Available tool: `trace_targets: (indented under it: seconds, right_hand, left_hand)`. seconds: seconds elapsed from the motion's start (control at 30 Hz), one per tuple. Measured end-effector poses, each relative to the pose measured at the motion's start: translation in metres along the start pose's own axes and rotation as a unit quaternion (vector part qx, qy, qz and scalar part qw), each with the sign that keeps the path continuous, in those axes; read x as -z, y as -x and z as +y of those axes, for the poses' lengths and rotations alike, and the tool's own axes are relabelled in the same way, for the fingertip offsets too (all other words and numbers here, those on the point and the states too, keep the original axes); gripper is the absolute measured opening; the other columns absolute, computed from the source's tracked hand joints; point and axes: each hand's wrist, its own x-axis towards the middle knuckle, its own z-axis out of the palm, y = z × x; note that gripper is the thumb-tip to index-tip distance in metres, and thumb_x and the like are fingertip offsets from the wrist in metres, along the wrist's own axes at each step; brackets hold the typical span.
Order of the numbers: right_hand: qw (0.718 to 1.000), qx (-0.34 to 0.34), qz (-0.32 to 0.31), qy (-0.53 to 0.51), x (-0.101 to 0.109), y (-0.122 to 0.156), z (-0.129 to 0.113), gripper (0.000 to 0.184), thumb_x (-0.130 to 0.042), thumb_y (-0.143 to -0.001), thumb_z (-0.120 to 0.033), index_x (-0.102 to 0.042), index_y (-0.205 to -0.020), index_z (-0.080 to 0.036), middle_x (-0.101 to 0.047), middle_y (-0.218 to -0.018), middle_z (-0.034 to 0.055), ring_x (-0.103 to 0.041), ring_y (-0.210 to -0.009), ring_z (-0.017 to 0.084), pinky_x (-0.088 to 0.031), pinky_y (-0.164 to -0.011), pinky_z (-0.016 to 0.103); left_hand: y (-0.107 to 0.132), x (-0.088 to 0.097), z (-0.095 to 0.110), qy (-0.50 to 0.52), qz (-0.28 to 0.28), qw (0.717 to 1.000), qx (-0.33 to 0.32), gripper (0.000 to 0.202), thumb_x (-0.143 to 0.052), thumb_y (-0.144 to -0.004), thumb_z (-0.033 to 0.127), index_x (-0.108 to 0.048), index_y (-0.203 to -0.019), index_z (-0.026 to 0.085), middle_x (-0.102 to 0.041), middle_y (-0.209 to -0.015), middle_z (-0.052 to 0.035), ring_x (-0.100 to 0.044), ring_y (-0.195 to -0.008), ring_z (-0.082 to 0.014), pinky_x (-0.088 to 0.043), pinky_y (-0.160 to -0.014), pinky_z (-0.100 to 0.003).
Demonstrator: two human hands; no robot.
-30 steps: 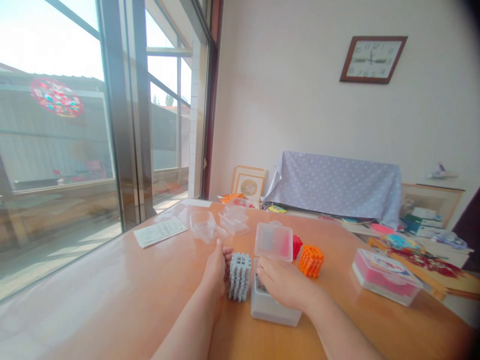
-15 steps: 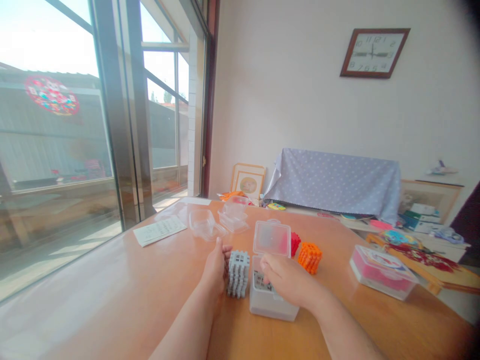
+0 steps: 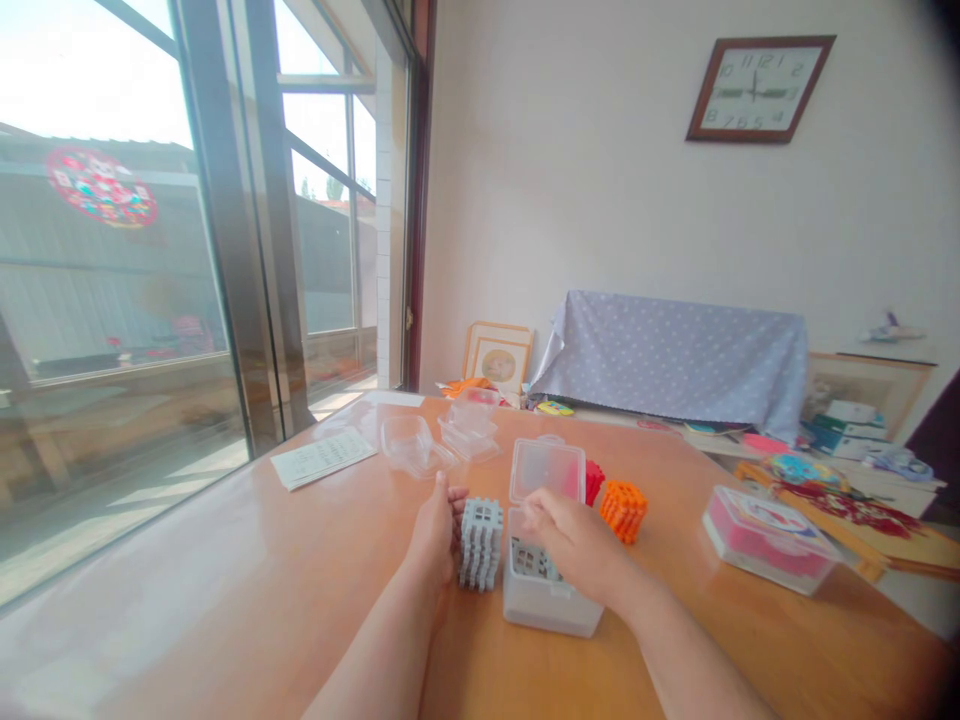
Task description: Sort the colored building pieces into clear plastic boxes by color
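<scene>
A stack of grey interlocking plastic building pieces (image 3: 481, 545) stands upright on the table. Along its left side is my left hand (image 3: 439, 525), thumb up and fingers apart, not closed round the stack. To the right sits a clear plastic box (image 3: 553, 607) with its lid (image 3: 547, 470) hinged back, and more grey pieces (image 3: 529, 560) lie inside. My right hand (image 3: 570, 535) is over the box opening with its fingers pinched together; whatever they hold is hidden. Behind the box are a red stack (image 3: 594, 482) and an orange stack (image 3: 624, 510) of similar pieces.
A lidded box with pink contents (image 3: 769, 540) stands on the right of the wooden table (image 3: 225, 600). Clear plastic containers (image 3: 409, 443) and a printed sheet (image 3: 324, 457) lie toward the window. A cloth-covered object (image 3: 675, 360) is beyond the table.
My right hand has risen slightly from inside the box, so more grey pieces show there. My left hand stays by the grey stack. The view has shifted a little.
</scene>
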Motion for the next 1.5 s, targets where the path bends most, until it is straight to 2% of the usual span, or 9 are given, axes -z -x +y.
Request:
trace_targets:
  seconds: [0.1,0.23,0.47,0.6,0.73,0.9,1.13,1.37,1.5]
  right_hand:
    - [0.998,0.01,0.047,-0.034,-0.006,-0.003,-0.001,0.027,-0.047,-0.094,-0.04,-0.061,-0.111,-0.023,-0.067,-0.107,0.0064,-0.061,-0.101,0.02,-0.044,-0.088,0.032]
    - [0.994,0.065,0.067,-0.048,-0.007,-0.011,-0.015,0.037,-0.059,-0.086,-0.033,-0.059,-0.122,-0.025,-0.062,-0.121,0.0069,-0.055,-0.116,0.022,-0.041,-0.1,0.035]
    - [0.994,0.102,-0.037,0.004,0.006,-0.029,-0.041,0.051,-0.067,-0.077,-0.033,-0.06,-0.127,-0.026,-0.064,-0.121,0.0073,-0.057,-0.111,0.024,-0.043,-0.094,0.034]
    - [0.989,0.12,-0.079,0.037,0.005,-0.039,-0.045,0.041,-0.066,-0.075,-0.03,-0.066,-0.116,-0.025,-0.068,-0.108,0.0058,-0.059,-0.101,0.023,-0.043,-0.085,0.031]
    - [0.988,0.111,-0.096,0.039,0.0,-0.044,-0.042,0.032,-0.067,-0.074,-0.028,-0.069,-0.105,-0.023,-0.069,-0.099,0.0043,-0.059,-0.094,0.022,-0.042,-0.08,0.028]
    - [0.993,0.101,-0.06,0.011,0.004,-0.039,-0.033,0.04,-0.068,-0.075,-0.03,-0.066,-0.114,-0.024,-0.067,-0.106,0.0053,-0.059,-0.097,0.022,-0.043,-0.084,0.03]
    - [0.998,0.047,-0.037,0.028,0.016,-0.015,-0.003,0.037,-0.066,-0.075,-0.026,-0.065,-0.111,-0.022,-0.065,-0.111,0.0067,-0.058,-0.104,0.023,-0.042,-0.089,0.032]
    - [0.994,0.053,-0.042,0.089,0.006,-0.006,0.01,0.027,-0.062,-0.071,-0.018,-0.064,-0.098,-0.022,-0.063,-0.097,0.0036,-0.056,-0.093,0.021,-0.04,-0.084,0.03]
    - [0.994,0.061,-0.039,0.079,0.0,-0.004,0.013,0.029,-0.06,-0.071,-0.016,-0.062,-0.1,-0.023,-0.062,-0.101,0.0031,-0.057,-0.094,0.02,-0.04,-0.086,0.029]
  left_hand:
    - [0.003,-0.002,0.001,-0.006,0.002,1.0,0.002,0.056,-0.045,-0.088,0.069,-0.058,-0.098,0.015,-0.065,-0.07,-0.0041,-0.057,-0.049,-0.0138,-0.042,-0.046,-0.024]
    - [0.004,-0.002,0.002,-0.013,0.001,1.0,0.008,0.059,-0.044,-0.088,0.07,-0.059,-0.103,0.014,-0.067,-0.072,-0.0064,-0.061,-0.054,-0.0166,-0.045,-0.049,-0.026]
    - [0.0,0.001,-0.002,-0.002,-0.017,1.0,-0.001,0.059,-0.046,-0.087,0.07,-0.059,-0.102,0.014,-0.066,-0.07,-0.005,-0.063,-0.056,-0.0178,-0.047,-0.051,-0.027]
    - [-0.006,0.004,-0.007,0.005,-0.027,1.0,-0.013,0.061,-0.045,-0.087,0.072,-0.059,-0.099,0.014,-0.067,-0.071,-0.0055,-0.063,-0.057,-0.0172,-0.045,-0.052,-0.026]
    - [-0.009,0.005,-0.008,0.005,-0.037,0.999,-0.011,0.06,-0.045,-0.087,0.071,-0.059,-0.098,0.013,-0.07,-0.077,-0.0091,-0.063,-0.058,-0.0175,-0.045,-0.052,-0.027]
    - [-0.009,0.005,-0.008,0.006,-0.02,1.0,-0.009,0.058,-0.046,-0.087,0.07,-0.058,-0.099,0.015,-0.068,-0.077,-0.0078,-0.062,-0.057,-0.017,-0.044,-0.05,-0.026]
    - [-0.01,0.005,-0.01,-0.002,-0.007,1.0,-0.001,0.06,-0.045,-0.085,0.073,-0.058,-0.098,0.016,-0.068,-0.084,-0.0082,-0.062,-0.058,-0.0164,-0.044,-0.049,-0.026]
    - [-0.012,0.006,-0.01,0.007,-0.013,1.0,-0.001,0.061,-0.048,-0.083,0.074,-0.058,-0.1,0.015,-0.067,-0.078,-0.0068,-0.063,-0.058,-0.0169,-0.045,-0.05,-0.026]
    - [-0.01,0.005,-0.008,0.003,-0.005,1.0,0.0,0.061,-0.046,-0.085,0.074,-0.058,-0.099,0.015,-0.066,-0.076,-0.006,-0.063,-0.057,-0.0166,-0.045,-0.049,-0.025]
